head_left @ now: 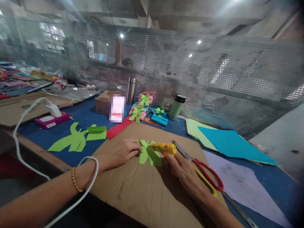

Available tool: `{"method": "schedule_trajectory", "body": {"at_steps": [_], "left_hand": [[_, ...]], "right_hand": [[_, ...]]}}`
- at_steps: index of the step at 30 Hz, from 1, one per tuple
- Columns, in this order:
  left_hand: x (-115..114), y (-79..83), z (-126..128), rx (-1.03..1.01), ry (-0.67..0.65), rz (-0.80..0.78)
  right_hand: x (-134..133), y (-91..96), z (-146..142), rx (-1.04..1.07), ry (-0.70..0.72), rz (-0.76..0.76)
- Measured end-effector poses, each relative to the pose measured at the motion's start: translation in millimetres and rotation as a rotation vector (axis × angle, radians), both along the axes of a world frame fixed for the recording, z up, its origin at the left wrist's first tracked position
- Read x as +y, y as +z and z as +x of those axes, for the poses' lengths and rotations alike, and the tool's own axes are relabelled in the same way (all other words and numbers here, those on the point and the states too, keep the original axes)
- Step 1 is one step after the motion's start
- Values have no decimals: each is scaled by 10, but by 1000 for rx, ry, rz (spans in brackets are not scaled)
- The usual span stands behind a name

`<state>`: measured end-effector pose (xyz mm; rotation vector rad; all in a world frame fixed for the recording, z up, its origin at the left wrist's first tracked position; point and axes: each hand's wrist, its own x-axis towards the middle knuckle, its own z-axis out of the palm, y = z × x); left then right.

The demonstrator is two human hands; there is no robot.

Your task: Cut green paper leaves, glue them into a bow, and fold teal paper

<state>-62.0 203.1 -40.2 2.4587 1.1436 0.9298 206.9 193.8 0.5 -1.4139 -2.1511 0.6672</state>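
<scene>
My right hand [179,166] is wrapped round a yellow glue gun [163,148], its nozzle pointing left over the middle of a green paper bow [150,156]. The bow lies on a sheet of brown cardboard [133,193]. My left hand [127,150], fingers curled together, grips the bow's left edge. Just beyond my right hand rest scissors [204,171] with red and yellow handles. Loose green paper cut-outs [73,139] and a folded green piece [97,133] lie to the left, near a red paper strip [121,126].
A white cable [89,186] loops over my left forearm. Behind the cardboard stand a box [103,104], a steel flask [131,90], a green tumbler [177,107] and small paper bags [159,117] with green bows. Blue paper sheets [232,144] lie at right; a mesh partition [161,63] rises behind.
</scene>
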Motion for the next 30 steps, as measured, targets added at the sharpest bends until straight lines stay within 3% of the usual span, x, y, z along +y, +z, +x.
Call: {"method": "schedule_trajectory", "body": {"at_steps": [30], "left_hand": [[8, -20, -7, 26, -1, 23]], "right_hand": [[25, -18, -30, -30, -16, 24]]}}
